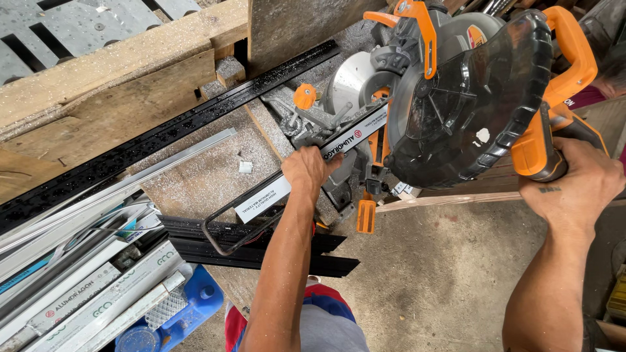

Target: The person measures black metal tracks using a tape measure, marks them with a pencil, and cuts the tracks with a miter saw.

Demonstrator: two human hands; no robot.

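Your left hand (306, 171) pins the white alu profile (313, 166) on the saw bed, long axis running left-right under the blade guard (466, 98). Right hand (577, 186) grip's wrapped round the orange handle (538, 146), just right of the profile.

left hand (306, 169) pressing down, right hand (580, 182) — gripping
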